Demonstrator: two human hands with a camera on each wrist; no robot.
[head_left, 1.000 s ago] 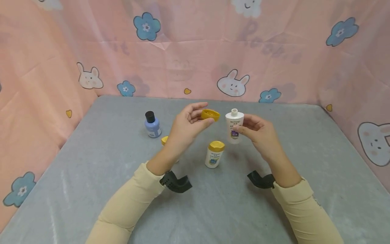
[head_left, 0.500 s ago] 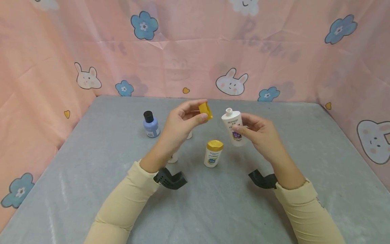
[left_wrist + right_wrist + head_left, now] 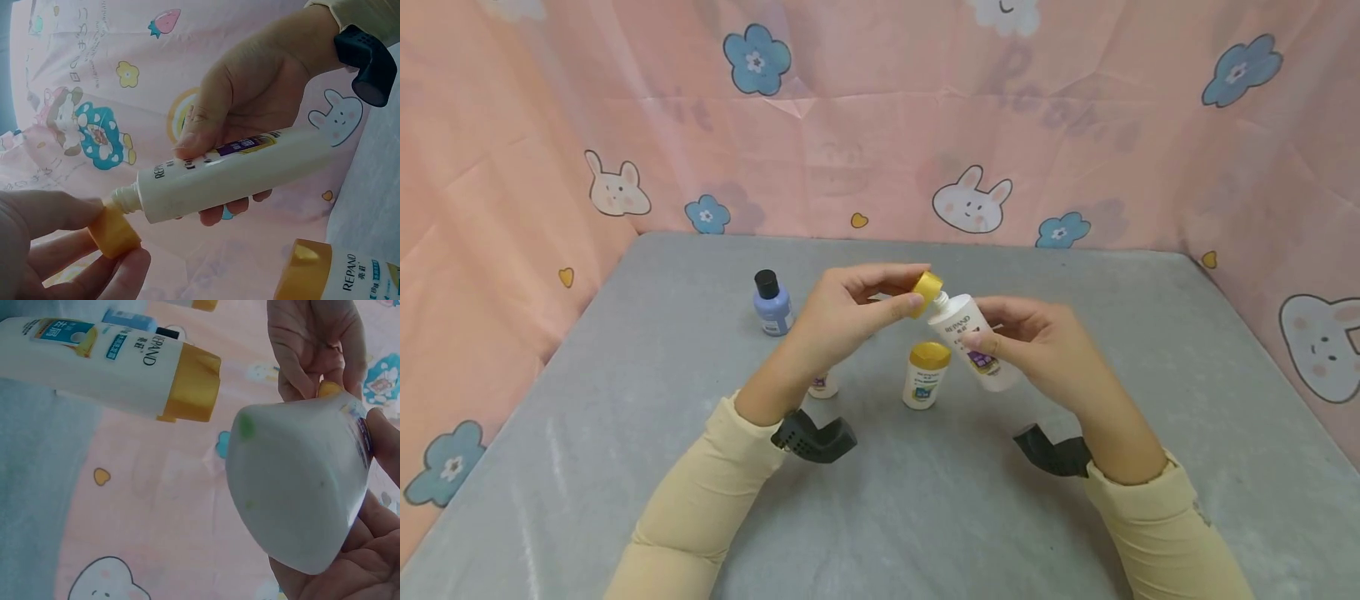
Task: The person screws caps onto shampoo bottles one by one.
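Observation:
My left hand [image 3: 850, 312] pinches a yellow cap [image 3: 927, 289] between thumb and fingers. Beside it my right hand [image 3: 1037, 342] grips a white bottle [image 3: 973, 337] with a purple label, tilted with its neck toward the cap. In the left wrist view the cap [image 3: 114, 232] is right at the threaded neck [image 3: 127, 199]; whether it is seated on it I cannot tell. The bottle's base [image 3: 290, 487] faces the right wrist camera, and the cap is mostly hidden there.
A white bottle with a gold cap [image 3: 927, 375] stands upright in front of the hands. A blue bottle with a black cap [image 3: 772, 304] stands at the back left. Another white bottle [image 3: 823, 386] is mostly hidden behind the left wrist. A pink printed cloth [image 3: 880, 125] hangs behind the grey tabletop [image 3: 895, 508].
The left hand has turned the cap over and brought it to the bottle's neck. The right hand has tilted the bottle from upright to leaning left, toward the cap.

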